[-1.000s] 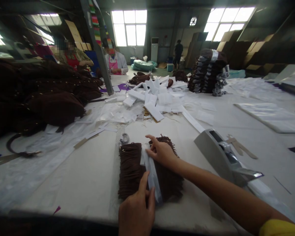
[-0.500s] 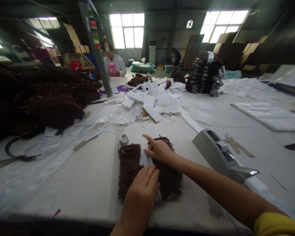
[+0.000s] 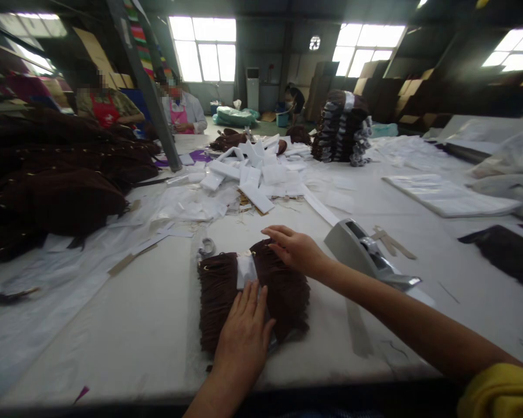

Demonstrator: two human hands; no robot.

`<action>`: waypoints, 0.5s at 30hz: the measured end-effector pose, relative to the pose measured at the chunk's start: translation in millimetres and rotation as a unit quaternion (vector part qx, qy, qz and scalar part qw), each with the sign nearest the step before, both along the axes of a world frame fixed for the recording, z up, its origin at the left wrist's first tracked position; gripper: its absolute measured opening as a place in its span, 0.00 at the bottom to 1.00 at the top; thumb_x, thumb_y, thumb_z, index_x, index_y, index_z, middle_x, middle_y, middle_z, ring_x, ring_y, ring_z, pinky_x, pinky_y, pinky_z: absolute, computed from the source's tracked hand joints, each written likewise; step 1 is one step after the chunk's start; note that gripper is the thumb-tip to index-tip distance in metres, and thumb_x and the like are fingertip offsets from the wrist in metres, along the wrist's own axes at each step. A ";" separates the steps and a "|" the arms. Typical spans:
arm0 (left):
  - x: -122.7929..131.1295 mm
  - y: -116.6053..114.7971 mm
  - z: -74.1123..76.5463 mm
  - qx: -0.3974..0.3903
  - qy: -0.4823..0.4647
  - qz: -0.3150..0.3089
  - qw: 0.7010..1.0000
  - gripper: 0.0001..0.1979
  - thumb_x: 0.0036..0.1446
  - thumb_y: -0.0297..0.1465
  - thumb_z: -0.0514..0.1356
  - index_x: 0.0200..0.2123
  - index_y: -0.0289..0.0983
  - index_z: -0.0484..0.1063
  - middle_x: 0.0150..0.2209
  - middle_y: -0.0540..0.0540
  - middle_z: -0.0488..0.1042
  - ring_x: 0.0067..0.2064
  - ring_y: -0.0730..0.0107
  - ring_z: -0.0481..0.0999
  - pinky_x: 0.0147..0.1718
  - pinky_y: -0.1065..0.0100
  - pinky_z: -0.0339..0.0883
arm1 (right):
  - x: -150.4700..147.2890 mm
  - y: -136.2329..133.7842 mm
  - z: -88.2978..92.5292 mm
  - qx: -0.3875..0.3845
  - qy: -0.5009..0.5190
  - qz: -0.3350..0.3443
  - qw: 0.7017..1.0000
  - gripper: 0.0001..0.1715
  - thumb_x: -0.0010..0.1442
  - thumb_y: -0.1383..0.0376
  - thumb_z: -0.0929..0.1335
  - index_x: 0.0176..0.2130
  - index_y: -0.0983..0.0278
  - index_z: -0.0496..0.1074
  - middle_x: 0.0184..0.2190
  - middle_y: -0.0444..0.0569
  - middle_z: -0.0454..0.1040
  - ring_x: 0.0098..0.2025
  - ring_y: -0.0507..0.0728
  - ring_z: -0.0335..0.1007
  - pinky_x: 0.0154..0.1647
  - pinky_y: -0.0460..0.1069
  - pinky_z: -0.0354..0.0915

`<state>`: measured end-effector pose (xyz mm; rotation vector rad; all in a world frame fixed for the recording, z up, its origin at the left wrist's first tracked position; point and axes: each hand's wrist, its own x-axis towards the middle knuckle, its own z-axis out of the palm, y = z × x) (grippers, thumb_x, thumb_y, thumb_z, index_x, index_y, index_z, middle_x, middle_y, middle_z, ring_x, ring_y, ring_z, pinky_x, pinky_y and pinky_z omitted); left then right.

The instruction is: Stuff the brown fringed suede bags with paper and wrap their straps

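A dark brown fringed piece [image 3: 215, 296] lies flat on the white table [image 3: 126, 325] in front of me, with a white strip [image 3: 246, 270] running across its middle. My left hand [image 3: 243, 337] rests palm down on the near end of the strip, fingers stretched out. My right hand [image 3: 294, 249] lies on the far right part of the fringe, fingers extended and flat. Neither hand holds anything.
A grey tape dispenser [image 3: 366, 255] stands just right of my right hand. White folded strips [image 3: 253, 180] are heaped beyond. Dark brown bags [image 3: 56, 186] pile at the left, a tall stack [image 3: 342, 128] at the back. Two people sit at the far left.
My left hand went from pinching the strip's near end to lying flat on it. My right hand shifted right onto the fringe. The view has swung to the right.
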<state>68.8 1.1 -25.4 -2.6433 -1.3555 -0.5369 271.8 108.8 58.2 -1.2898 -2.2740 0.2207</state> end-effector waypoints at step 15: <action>-9.6 19.0 -28.7 0.071 -0.054 -0.080 0.993 0.32 0.67 0.44 0.41 0.58 0.25 0.67 0.60 0.27 0.67 0.63 0.44 0.65 0.55 0.47 0.66 | 211.3 -139.0 -1.1 -0.186 0.316 -0.398 0.841 0.23 0.54 0.48 0.71 0.34 0.64 0.81 0.53 0.55 0.75 0.58 0.65 0.66 0.61 0.58 0.57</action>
